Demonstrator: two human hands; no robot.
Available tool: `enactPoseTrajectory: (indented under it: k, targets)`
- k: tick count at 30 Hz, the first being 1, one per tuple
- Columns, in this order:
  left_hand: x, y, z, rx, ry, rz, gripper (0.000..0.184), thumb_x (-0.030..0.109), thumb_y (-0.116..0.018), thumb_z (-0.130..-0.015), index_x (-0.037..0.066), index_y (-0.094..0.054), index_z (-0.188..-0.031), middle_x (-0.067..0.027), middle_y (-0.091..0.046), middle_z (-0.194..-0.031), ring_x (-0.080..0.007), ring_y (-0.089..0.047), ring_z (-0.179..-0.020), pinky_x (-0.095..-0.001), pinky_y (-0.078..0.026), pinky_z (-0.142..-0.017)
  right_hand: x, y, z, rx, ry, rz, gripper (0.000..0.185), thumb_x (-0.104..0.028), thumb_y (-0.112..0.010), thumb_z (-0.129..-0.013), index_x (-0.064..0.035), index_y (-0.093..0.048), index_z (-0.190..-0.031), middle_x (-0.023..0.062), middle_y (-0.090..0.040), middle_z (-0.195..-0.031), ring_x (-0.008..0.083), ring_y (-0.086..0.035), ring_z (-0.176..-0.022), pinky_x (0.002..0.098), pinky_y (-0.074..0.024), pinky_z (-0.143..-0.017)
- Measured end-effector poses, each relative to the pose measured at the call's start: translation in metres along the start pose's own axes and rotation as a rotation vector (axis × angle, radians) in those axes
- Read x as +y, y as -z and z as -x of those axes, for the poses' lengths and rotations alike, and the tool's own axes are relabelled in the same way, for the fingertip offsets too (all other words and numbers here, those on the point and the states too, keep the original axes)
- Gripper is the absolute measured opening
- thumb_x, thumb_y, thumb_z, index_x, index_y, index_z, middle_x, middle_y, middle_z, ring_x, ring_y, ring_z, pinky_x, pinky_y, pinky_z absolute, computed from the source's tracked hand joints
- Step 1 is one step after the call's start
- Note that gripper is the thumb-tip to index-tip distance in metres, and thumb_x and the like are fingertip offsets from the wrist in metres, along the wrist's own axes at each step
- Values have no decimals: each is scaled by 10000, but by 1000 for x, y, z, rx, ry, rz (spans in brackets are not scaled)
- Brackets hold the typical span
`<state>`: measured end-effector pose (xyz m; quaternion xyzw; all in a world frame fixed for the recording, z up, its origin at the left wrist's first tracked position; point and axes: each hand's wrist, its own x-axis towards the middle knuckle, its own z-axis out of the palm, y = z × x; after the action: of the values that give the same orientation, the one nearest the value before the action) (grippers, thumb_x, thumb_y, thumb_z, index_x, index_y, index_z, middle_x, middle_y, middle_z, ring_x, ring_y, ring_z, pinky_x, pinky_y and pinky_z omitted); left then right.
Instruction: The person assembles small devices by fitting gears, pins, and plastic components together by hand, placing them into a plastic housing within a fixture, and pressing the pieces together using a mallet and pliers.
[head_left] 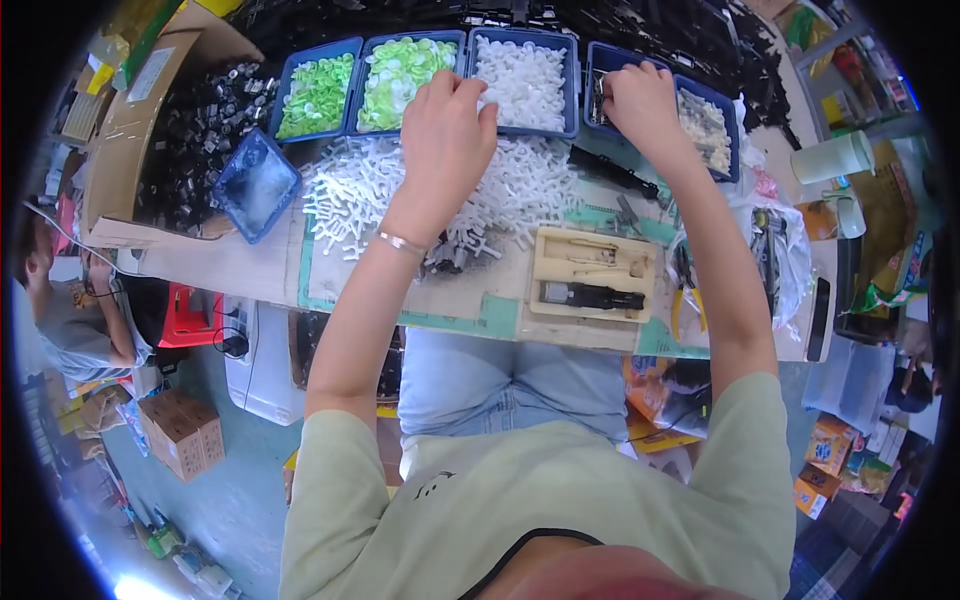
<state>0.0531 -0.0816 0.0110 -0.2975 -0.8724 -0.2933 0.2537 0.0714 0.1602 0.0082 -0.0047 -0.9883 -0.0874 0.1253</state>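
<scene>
My left hand [447, 135] is over the near edge of a blue bin [364, 95] of pale green and white round caps [405, 68], beside a bin of white caps [520, 80]. Its fingers are bent forward, with the thumb apart, and I see nothing held. Farther right, my right hand [642, 108] reaches into a blue bin [590, 62] of small dark and metal parts. Those fingers are curled together, their tips partly hidden. Between my arms, a cream fixture block [645, 260] carries a black cylindrical part [592, 296]. White branched plastic pieces [350, 195] are heaped below the bins.
Bright green caps [318, 95] fill the leftmost bin. A tilted blue tray [257, 185] leans by a cardboard box [120, 150] of black parts. Off-white pieces [706, 130] fill the rightmost bin, near a plastic bag [790, 250]. Another person [75, 320] sits at far left.
</scene>
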Motion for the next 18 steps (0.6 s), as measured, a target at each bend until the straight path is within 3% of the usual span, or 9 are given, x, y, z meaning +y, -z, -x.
enactPoseTrajectory:
  k: [5, 8, 10, 13, 14, 16, 17, 18]
  targets:
    - [-17, -22, -19, -43, -136, -167, 85, 112, -664, -741, 56, -659, -805, -81, -567, -824, -264, -561, -778, -372, -458, -686, 2, -6, -4, -114, -47, -85, 80, -116, -612, -712, -63, -661, -746, 122, -634, -761, 322, -596, -776, 414, -456, -726]
    - [-21, -24, -23, -73, -213, -181, 62, 111, -664, -735, 59, -642, -759, -68, -561, -802, -256, -553, -760, -377, -451, -678, 9, -10, 3, -1, -125, -225, 86, -106, -610, -719, -37, -651, -752, 137, -631, -740, 339, -611, -737, 419, -480, -679]
    - [-24, -25, -24, -72, -253, -148, 67, 111, -663, -735, 54, -628, -746, -64, -557, -791, -255, -550, -754, -381, -448, -675, 15, -13, 5, 203, -93, -383, 92, -105, -622, -720, -26, -644, -759, 149, -637, -733, 348, -615, -725, 410, -494, -688]
    - [-25, -26, -28, -71, -271, -101, 82, 102, -638, -766, 34, -593, -780, -87, -559, -794, -268, -551, -764, -377, -450, -685, 16, -8, 7, 242, -139, -531, 105, -86, -640, -704, -6, -633, -771, 142, -633, -750, 275, -638, -691, 351, -503, -645]
    - [-25, -26, -30, -72, -201, 14, 100, 114, -619, -805, 25, -575, -818, -83, -577, -814, -241, -569, -774, -358, -454, -694, 14, -2, 9, 231, -208, -654, 110, -76, -644, -700, 0, -627, -777, 121, -630, -750, 226, -649, -691, 325, -503, -630]
    - [-17, -22, -25, -85, -122, 130, 119, 126, -600, -844, 16, -556, -856, -79, -594, -835, -215, -587, -785, -340, -458, -703, 5, 12, 17, 325, -240, -861, 125, -86, -648, -700, -3, -608, -785, 115, -651, -753, 216, -655, -697, 306, -507, -652]
    - [-12, -20, -18, -163, 74, 457, 130, 141, -578, -875, 16, -544, -879, -73, -605, -871, -182, -596, -804, -314, -461, -716, -2, 16, 22, 268, -273, -1185, 115, -47, -636, -744, 4, -568, -821, 64, -638, -739, 147, -649, -714, 254, -507, -657]
    - [-3, -16, -12, -236, 275, 780, 142, 156, -556, -906, 16, -533, -903, -68, -615, -906, -150, -605, -823, -288, -463, -730, -17, 34, 33, 240, -259, -1398, 108, -15, -624, -765, 4, -545, -836, 57, -631, -773, 134, -640, -741, 243, -509, -676]
